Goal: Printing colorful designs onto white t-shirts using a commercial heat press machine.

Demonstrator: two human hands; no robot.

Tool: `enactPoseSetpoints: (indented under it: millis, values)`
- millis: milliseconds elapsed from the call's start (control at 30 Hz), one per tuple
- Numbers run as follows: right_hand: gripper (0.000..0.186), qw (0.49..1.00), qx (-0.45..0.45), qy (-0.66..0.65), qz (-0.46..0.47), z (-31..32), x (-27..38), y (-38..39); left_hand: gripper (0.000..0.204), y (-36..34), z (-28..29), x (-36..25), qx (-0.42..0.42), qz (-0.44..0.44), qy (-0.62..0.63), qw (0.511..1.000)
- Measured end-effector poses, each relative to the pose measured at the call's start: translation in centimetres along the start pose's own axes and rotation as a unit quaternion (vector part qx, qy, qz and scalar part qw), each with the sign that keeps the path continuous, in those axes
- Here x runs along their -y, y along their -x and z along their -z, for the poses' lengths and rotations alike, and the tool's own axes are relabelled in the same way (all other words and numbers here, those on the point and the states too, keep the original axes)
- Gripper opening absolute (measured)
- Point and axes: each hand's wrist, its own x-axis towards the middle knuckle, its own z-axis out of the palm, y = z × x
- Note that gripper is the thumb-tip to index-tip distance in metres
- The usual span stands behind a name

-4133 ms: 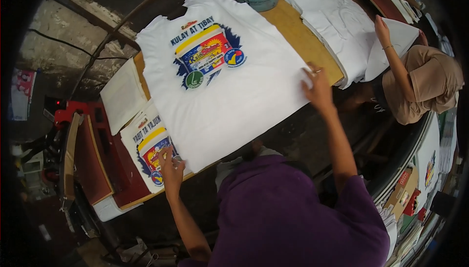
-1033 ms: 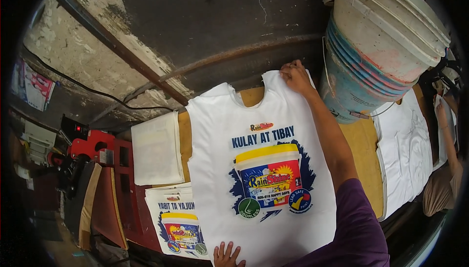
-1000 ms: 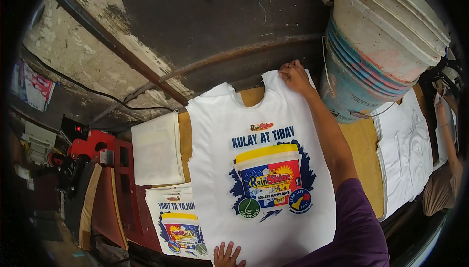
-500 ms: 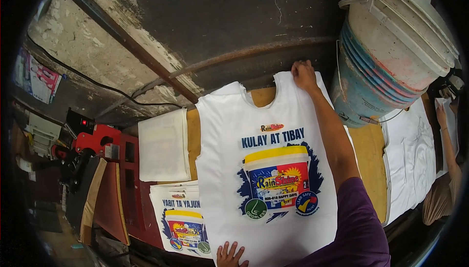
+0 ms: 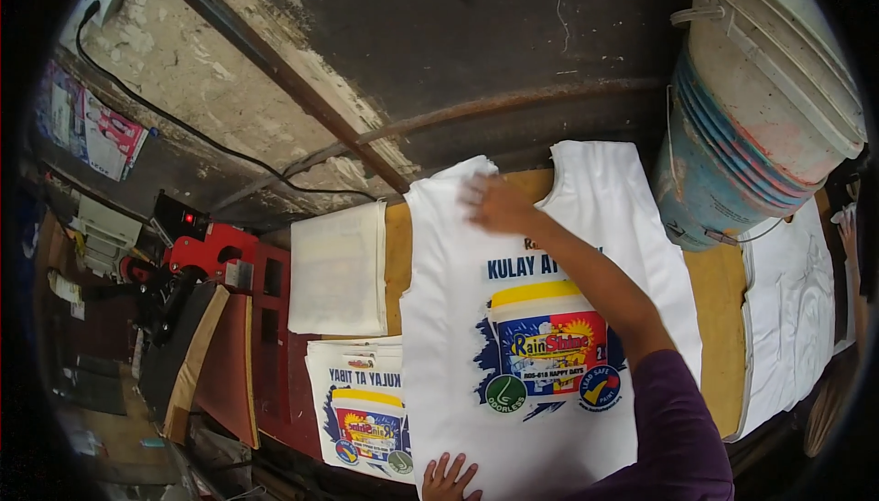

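A white cut shirt front (image 5: 439,281) with a printed paint-bucket picture and lettering lies spread on a yellowish board (image 5: 719,336). My right hand (image 5: 496,203), blurred by movement, is over the shirt's left shoulder beside the neckline, my forearm crossing the print; whether it touches the cloth I cannot tell. My left hand (image 5: 446,478) rests on the lower left of the shirt with fingers spread. Left of the shirt are a stack of printed sheets with mirrored artwork (image 5: 357,396) and plain off-white sheets (image 5: 334,272).
A red heat press (image 5: 220,249) with padded boards stands left, its black cord along the stained wall (image 5: 229,70). Stacked paint buckets (image 5: 760,107) stand at the upper right, beside a pile of white cloth pieces (image 5: 787,318). Another person's hand (image 5: 844,224) shows at the far right.
My right hand has left the shirt's right shoulder and moved leftward across the neckline. My left hand stays on the bottom. The view has shifted, so everything sits farther right.
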Motion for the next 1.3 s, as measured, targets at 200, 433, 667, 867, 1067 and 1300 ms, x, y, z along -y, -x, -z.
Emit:
enactPoseSetpoints:
  millis: [200,433,667,867,1067,1300]
  values:
    - [0.021,0.994,-0.021,-0.041,-0.100,0.4,2.8,-4.6,0.065,0.1,-0.2,0.2,-0.017,-0.002,0.017,1.000]
    - [0.066,0.977,0.115,-0.004,-0.180,-2.1,5.6,-6.2,0.065,0.4,-0.6,0.5,-0.019,-0.016,0.018,1.000]
    - [0.030,0.965,-0.171,0.013,-0.199,6.2,1.2,2.2,0.066,0.2,-0.6,0.6,-0.024,-0.014,0.024,0.999]
    - [0.019,0.858,-0.111,0.048,-0.499,13.8,-8.6,15.0,0.065,0.3,-0.5,1.1,-0.028,-0.028,0.045,0.998]
    - [0.041,0.796,-0.072,0.050,-0.600,11.9,-8.5,15.0,0.065,0.4,-0.4,1.0,-0.041,-0.030,0.041,0.998]
    - [0.023,0.722,-0.016,-0.009,-0.692,11.6,-11.6,14.3,0.066,0.4,-0.3,0.7,-0.019,-0.020,0.041,0.999]
